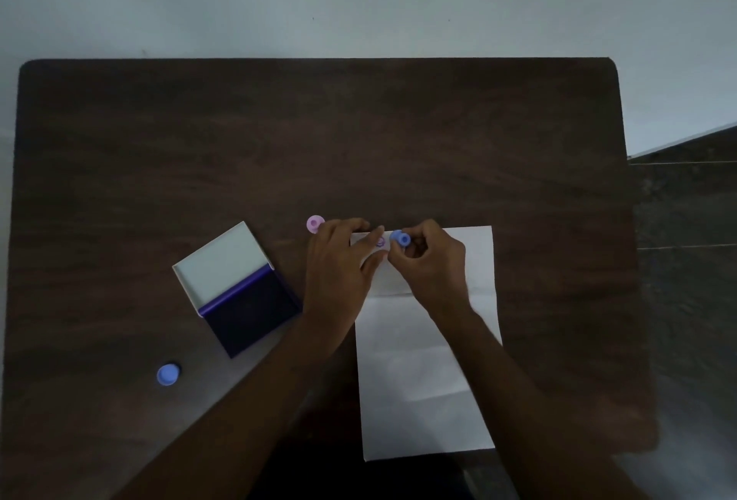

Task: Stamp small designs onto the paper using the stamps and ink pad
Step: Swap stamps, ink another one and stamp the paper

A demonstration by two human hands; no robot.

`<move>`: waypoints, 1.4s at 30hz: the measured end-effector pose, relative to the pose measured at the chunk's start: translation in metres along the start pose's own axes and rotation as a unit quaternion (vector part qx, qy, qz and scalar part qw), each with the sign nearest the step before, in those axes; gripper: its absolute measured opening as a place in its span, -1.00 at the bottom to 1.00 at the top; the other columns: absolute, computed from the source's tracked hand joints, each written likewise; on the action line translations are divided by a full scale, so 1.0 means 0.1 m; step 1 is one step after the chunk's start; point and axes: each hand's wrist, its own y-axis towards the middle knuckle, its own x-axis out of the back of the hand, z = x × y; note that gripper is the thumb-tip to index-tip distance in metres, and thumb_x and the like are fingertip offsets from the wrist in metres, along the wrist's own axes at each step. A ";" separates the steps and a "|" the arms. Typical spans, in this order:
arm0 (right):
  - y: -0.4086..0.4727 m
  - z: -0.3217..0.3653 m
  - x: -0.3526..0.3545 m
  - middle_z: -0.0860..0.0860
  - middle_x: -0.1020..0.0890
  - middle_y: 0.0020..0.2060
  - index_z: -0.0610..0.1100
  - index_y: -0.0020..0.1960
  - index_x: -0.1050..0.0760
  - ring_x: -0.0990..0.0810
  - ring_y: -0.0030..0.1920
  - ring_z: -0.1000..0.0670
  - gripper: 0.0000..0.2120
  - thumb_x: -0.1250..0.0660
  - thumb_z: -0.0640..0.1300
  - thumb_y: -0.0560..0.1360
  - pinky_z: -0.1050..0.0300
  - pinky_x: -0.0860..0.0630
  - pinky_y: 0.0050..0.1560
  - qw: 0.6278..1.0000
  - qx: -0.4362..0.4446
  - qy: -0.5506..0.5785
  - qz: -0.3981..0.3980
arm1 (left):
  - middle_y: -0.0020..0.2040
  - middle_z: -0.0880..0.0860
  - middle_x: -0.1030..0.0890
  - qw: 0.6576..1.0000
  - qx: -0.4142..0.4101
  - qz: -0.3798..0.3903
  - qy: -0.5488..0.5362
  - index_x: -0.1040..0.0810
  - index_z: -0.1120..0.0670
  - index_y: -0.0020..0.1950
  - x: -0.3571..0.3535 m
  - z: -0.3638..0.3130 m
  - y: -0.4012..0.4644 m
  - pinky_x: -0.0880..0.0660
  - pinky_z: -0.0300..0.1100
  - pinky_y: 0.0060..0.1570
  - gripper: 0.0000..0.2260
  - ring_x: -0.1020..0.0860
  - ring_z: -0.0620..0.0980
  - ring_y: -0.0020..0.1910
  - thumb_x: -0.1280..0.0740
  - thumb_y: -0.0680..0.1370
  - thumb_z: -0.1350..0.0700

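Observation:
A white sheet of paper [422,380] lies on the dark wooden table [319,132], right of centre. My right hand [430,260] pinches a small blue stamp [400,238] over the paper's far left corner, beside a purple printed mark [380,242]. My left hand [339,268] rests flat on the paper's left edge with straight fingers. A pink stamp [315,224] stands on the table just beyond my left hand. The open ink pad [255,310], dark blue with a white lid [221,264], lies to the left.
A blue cap [168,374] sits alone near the front left of the table. The table's far edge meets a pale wall [359,0]. A dark tiled floor [686,220] shows past the right edge.

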 end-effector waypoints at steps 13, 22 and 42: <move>0.03 -0.06 -0.06 -0.02 -0.63 -0.21 -0.13 -0.08 -0.51 -0.45 -0.33 0.11 -0.73 -0.47 0.02 0.37 0.48 -0.28 -0.29 0.999 0.004 -0.033 0.007 | 0.25 0.05 -0.55 0.999 0.020 0.027 -0.008 -0.52 0.05 0.28 -0.10 -0.01 0.03 -0.24 -0.18 0.34 -0.64 -0.45 0.02 0.25 -0.36 0.51 -0.01; 0.05 0.00 -0.12 -0.01 -0.59 -0.21 -0.03 -0.14 -0.39 -0.36 -0.39 0.16 -0.75 -0.42 0.06 0.40 0.37 -0.27 -0.25 0.999 -0.009 -0.043 0.022 | 0.32 0.01 -0.49 1.000 0.007 0.022 0.007 -0.49 0.00 0.32 -0.13 0.02 0.02 -0.19 -0.18 0.39 -0.64 -0.39 -0.02 0.31 -0.33 0.53 0.00; 0.12 0.29 -0.14 -0.07 -0.59 0.06 -0.10 0.09 -0.43 -0.55 0.02 -0.05 -0.68 -0.33 0.09 0.47 0.11 -0.45 0.08 0.986 -0.066 -0.135 0.068 | 0.33 0.08 -0.49 0.999 -0.004 0.033 -0.014 -0.47 0.09 0.33 -0.14 0.05 -0.01 -0.08 -0.24 0.38 -0.60 -0.40 0.03 0.32 -0.35 0.52 0.00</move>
